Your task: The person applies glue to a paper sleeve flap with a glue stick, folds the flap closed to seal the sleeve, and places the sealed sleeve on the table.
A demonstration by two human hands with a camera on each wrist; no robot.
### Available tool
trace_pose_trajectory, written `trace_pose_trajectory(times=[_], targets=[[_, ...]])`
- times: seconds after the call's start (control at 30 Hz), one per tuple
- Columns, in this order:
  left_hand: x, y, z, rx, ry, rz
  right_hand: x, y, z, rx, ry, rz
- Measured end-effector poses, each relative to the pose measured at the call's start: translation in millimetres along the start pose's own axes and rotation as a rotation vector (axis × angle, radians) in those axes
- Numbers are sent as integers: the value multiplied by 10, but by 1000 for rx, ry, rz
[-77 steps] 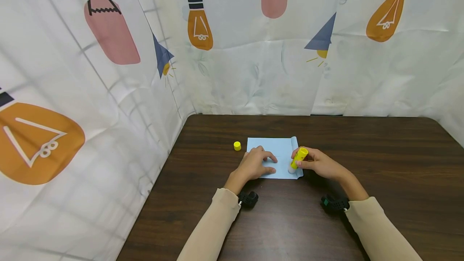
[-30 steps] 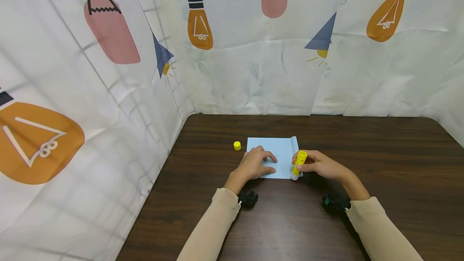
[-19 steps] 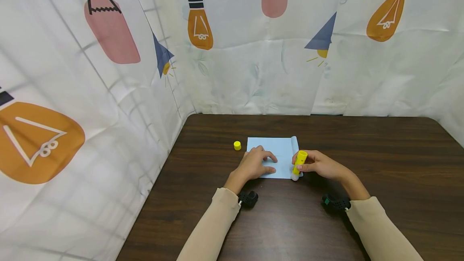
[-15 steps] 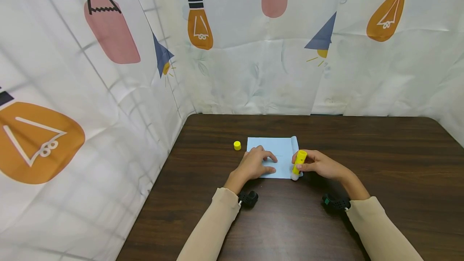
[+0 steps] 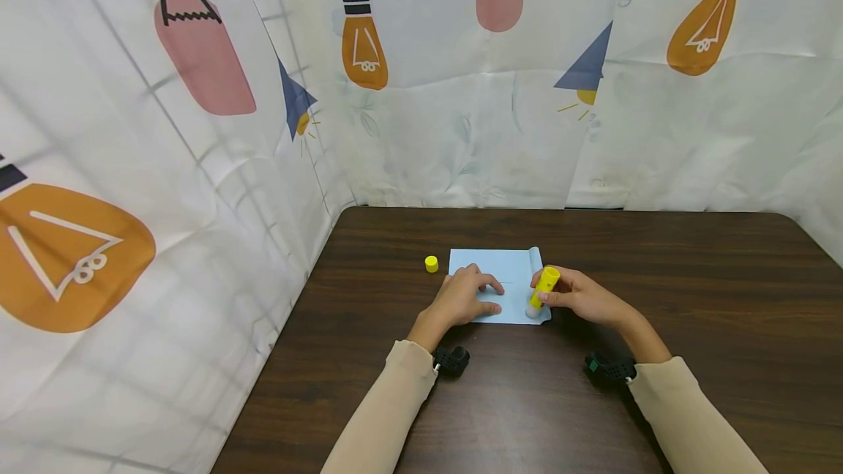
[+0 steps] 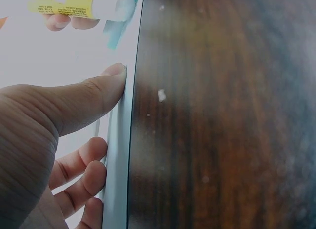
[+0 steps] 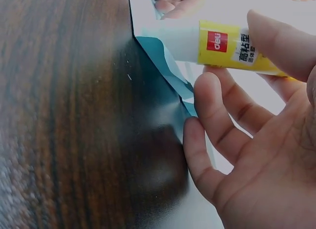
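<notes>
A light blue sheet of paper (image 5: pixel 490 263) lies on the table, its right edge curled or folded over in a narrow strip. My left hand (image 5: pixel 459 297) rests on the left part of the sheet, fingers spread and a little bent, thumb near the front edge. With thumb and fingers, my right hand (image 5: pixel 582 297) grips a yellow glue stick (image 5: pixel 546 285), tilted with its whitish end down at the right strip of paper. The right wrist view shows the label on the glue stick (image 7: pixel 222 44) and the blue-green lifted edge of the paper (image 7: pixel 160 61).
A small yellow cap (image 5: pixel 431 264) stands on the dark wood-grain table (image 5: pixel 672 276), left of the sheet. White patterned cloth (image 5: pixel 421 145) hangs behind the table and along its left side.
Compared with half a second ago, my right hand has drawn the glue stick back from the sheet's front right corner, slightly up along the right edge, tilting it more. My left hand stays put.
</notes>
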State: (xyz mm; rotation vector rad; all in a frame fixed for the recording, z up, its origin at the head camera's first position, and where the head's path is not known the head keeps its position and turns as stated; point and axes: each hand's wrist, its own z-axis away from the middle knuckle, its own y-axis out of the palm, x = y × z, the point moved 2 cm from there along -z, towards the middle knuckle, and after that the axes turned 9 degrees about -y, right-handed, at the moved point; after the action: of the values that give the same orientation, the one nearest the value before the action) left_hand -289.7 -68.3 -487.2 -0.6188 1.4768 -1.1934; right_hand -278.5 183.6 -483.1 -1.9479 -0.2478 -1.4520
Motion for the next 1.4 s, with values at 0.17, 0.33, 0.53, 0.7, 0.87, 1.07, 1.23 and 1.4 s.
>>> trace_pose_trajectory(times=[0.17, 0.33, 0.53, 0.7, 0.87, 1.07, 1.23, 1.4], targets=[[1, 5, -10, 0, 2, -10, 25, -5, -2, -34, 7, 12], [-2, 2, -5, 4, 0, -11, 23, -10, -6, -79, 17, 29], [-5, -1, -2, 3, 1, -9, 8, -11, -6, -103, 8, 45], [-5, -1, -1, 3, 2, -13, 4, -14, -14, -114, 10, 61], [-3, 0, 0, 4, 0, -12, 3, -11, -22, -132, 21, 73], [-2, 1, 2, 1, 3, -14, 5, -15, -19, -153, 10, 72], [-1, 2, 2, 1, 4, -14, 18, -14, -12, -163, 1, 71], [0, 3, -4, -3, 7, -14, 20, -15, -12, -173, -1, 76]])
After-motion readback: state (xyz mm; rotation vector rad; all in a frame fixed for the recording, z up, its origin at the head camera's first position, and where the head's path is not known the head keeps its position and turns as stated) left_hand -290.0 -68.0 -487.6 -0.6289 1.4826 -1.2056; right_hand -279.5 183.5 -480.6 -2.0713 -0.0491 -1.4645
